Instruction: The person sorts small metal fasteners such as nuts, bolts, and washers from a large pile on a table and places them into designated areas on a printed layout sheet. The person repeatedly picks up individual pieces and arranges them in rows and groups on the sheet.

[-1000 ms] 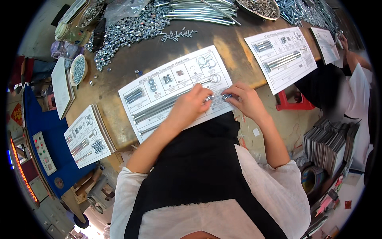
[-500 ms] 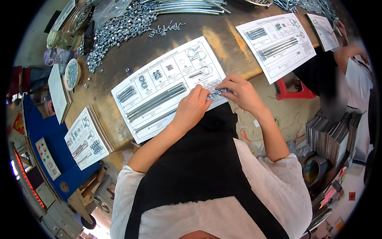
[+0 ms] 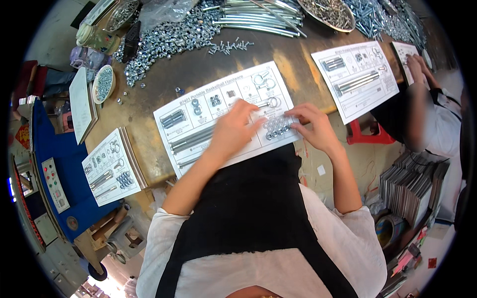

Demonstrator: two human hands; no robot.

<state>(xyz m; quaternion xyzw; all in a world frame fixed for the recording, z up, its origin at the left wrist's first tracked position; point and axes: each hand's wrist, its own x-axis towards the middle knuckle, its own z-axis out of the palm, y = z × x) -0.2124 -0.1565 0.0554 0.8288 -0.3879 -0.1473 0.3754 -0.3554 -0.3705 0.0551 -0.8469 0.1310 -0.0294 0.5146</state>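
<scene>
A printed hardware card (image 3: 201,124) lies tilted on the bench in front of me, with bolts, long rods, rings and small parts in its printed boxes. Near its lower right corner sits a row of shiny lock nuts (image 3: 277,132), below paler round shapes. My left hand (image 3: 232,130) is over the middle of the card, blurred, thumb and fingers apart, hiding part of the rods. At the card's right edge, my right hand (image 3: 315,128) has its thumb and fingers apart, the tips beside the right end of the nut row. Nothing shows in either hand.
Loose nuts (image 3: 171,42) are heaped at the back left, beside small screws (image 3: 231,46) and long rods (image 3: 258,19). A bowl of screws (image 3: 103,84) stands left. More cards (image 3: 113,166) are stacked front left; another card (image 3: 355,77) lies right, near a co-worker's hands (image 3: 416,69).
My left hand has moved off the nut row, leftward over the card. My right hand has drawn back slightly from the nuts, its fingers spreading. The whole view has shifted.
</scene>
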